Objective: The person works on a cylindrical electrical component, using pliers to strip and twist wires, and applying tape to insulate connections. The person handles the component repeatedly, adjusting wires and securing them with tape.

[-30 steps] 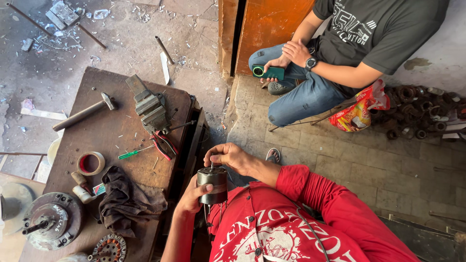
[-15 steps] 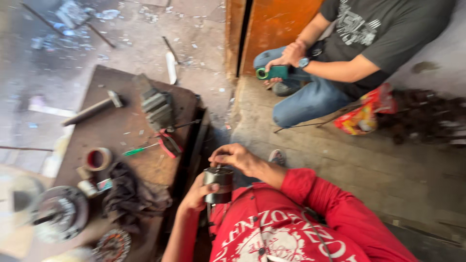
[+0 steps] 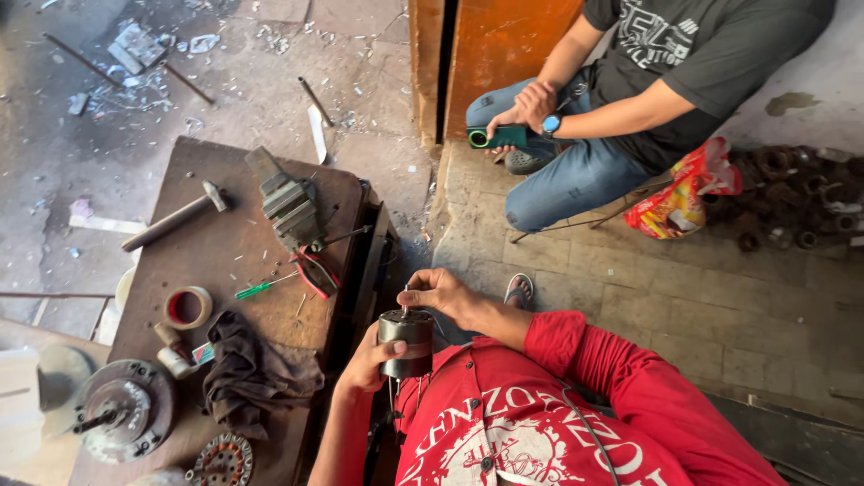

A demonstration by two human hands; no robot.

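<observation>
— From the head view, what do the hands hold?

— The left hand (image 3: 367, 360) is wrapped around a small grey motor (image 3: 406, 341), held upright in front of the red shirt (image 3: 504, 414), just off the bench (image 3: 234, 261) edge. The right hand (image 3: 445, 295) curls over its top, fingertips pinched at the thin shaft.

— Any containers?

— Only a red bag (image 3: 681, 193) on the floor beside the seated person; its contents can't be made out.

— What's hard to see?

— The wires under the motor vanish behind the shirt. A rag (image 3: 252, 373) covers part of the bench, and the rotor (image 3: 121, 409) and stator (image 3: 220, 461) sit near the lower frame edge, the stator cut off.
</observation>
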